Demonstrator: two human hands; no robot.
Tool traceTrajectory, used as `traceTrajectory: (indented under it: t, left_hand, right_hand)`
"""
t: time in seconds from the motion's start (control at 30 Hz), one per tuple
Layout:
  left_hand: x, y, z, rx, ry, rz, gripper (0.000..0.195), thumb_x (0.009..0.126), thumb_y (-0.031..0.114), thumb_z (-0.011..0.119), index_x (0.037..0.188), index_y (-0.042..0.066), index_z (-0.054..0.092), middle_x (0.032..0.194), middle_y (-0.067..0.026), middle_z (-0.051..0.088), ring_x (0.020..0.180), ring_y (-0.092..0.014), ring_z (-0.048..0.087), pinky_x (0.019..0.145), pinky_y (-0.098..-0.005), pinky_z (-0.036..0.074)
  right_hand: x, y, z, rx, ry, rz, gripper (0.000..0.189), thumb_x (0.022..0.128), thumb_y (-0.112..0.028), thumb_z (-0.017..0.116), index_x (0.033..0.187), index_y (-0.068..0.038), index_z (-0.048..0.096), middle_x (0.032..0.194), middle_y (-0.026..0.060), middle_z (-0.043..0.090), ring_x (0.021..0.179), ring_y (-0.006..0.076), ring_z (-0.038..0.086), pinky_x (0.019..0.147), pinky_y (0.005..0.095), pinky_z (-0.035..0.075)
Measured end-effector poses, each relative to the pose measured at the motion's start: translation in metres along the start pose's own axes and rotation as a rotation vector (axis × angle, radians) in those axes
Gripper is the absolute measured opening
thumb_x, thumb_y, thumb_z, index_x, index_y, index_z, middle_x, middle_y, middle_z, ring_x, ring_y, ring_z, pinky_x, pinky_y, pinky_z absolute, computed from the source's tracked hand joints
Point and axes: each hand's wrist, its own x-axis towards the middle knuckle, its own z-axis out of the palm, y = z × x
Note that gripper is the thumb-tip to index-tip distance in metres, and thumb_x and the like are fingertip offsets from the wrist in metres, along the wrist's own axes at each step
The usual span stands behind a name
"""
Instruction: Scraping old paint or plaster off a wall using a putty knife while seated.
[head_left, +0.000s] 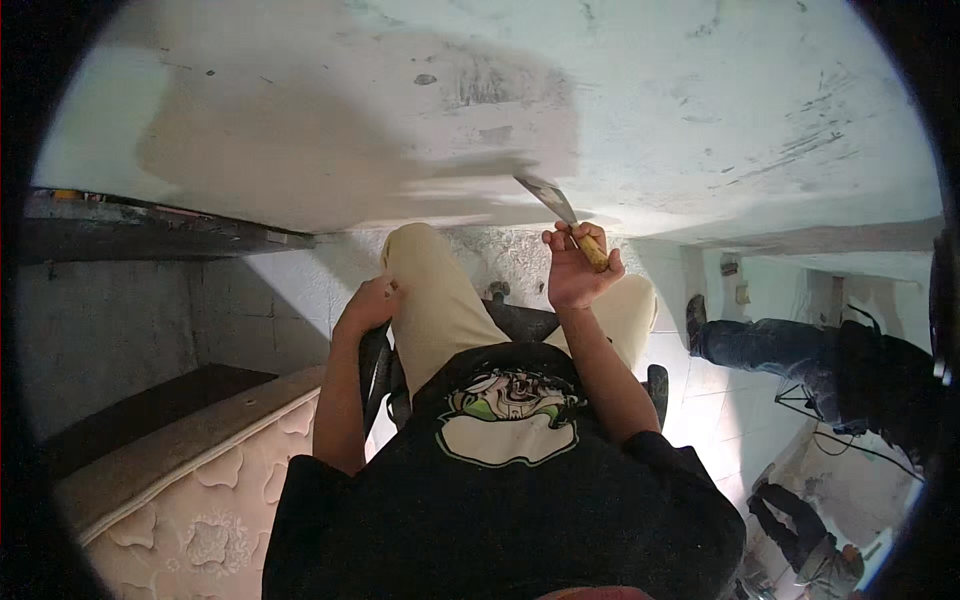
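Observation:
My right hand is closed around the wooden handle of a putty knife. Its metal blade points up and to the left, near a scuffed pale wall, and carries whitish smears. Whether the blade touches the wall I cannot tell. My left hand rests by the armrest of a dark chair, with curled fingers against the knee of my beige trousers. What lies inside those fingers is hidden.
A dark ledge juts out at left. Below it stands a quilted mattress on edge or on a base. To the right, one person in jeans stands, and another person is farther off on the tiled floor.

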Motion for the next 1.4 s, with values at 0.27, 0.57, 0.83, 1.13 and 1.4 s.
traceTrajectory:
  t: [0.27, 0.57, 0.83, 1.13, 1.4]
  left_hand:
    - [-0.001, 0.0, 0.001, -0.005, -0.04, -0.04, 0.046, 0.084, 0.039, 0.056, 0.101, -0.003, 0.061, 0.095, -0.0239, 0.064, 0.089, -0.035, 0.063, 0.078, -0.0397, 0.049]
    - [-0.002, -0.001, 0.0, 0.002, -0.042, -0.05, 0.048, 0.085, 0.042, 0.054, 0.102, -0.003, 0.06, 0.095, -0.0233, 0.064, 0.09, -0.034, 0.063, 0.079, -0.0399, 0.049]
    - [-0.005, 0.006, 0.0, 0.02, -0.015, -0.019, 0.044, 0.085, 0.038, 0.055, 0.102, -0.002, 0.06, 0.093, -0.022, 0.065, 0.088, -0.034, 0.064, 0.078, -0.04, 0.048]
    - [0.0, -0.003, 0.003, 0.023, -0.015, -0.002, 0.044, 0.085, 0.038, 0.055, 0.102, -0.002, 0.06, 0.097, -0.0236, 0.064, 0.09, -0.035, 0.063, 0.079, -0.0402, 0.048]
    - [-0.003, 0.005, 0.0, 0.024, 0.04, 0.019, 0.046, 0.084, 0.041, 0.058, 0.1, -0.001, 0.06, 0.09, -0.0227, 0.064, 0.079, -0.031, 0.064, 0.073, -0.0393, 0.049]
  right_hand:
    - [0.002, 0.002, -0.003, 0.011, -0.004, 0.008, 0.057, 0.085, -0.056, 0.035, 0.09, -0.002, 0.053, 0.086, 0.0184, 0.056, 0.079, 0.0269, 0.053, 0.078, 0.0458, 0.044]
    - [0.002, -0.002, 0.004, 0.003, 0.103, -0.052, 0.057, 0.085, -0.056, 0.033, 0.088, -0.003, 0.054, 0.087, 0.0161, 0.056, 0.079, 0.028, 0.053, 0.078, 0.0468, 0.044]
    - [0.005, -0.001, -0.001, 0.008, 0.094, -0.007, 0.058, 0.086, -0.056, 0.03, 0.088, -0.004, 0.054, 0.087, 0.0162, 0.055, 0.079, 0.0276, 0.053, 0.08, 0.048, 0.044]
    - [0.011, -0.004, -0.007, 0.016, 0.107, -0.001, 0.06, 0.085, -0.059, 0.029, 0.087, -0.005, 0.054, 0.085, 0.0183, 0.059, 0.075, 0.0283, 0.056, 0.081, 0.0492, 0.045]
    - [0.01, -0.001, 0.004, 0.021, 0.131, 0.063, 0.056, 0.087, -0.055, 0.03, 0.086, -0.004, 0.054, 0.082, 0.0163, 0.056, 0.078, 0.0277, 0.055, 0.082, 0.0499, 0.045]
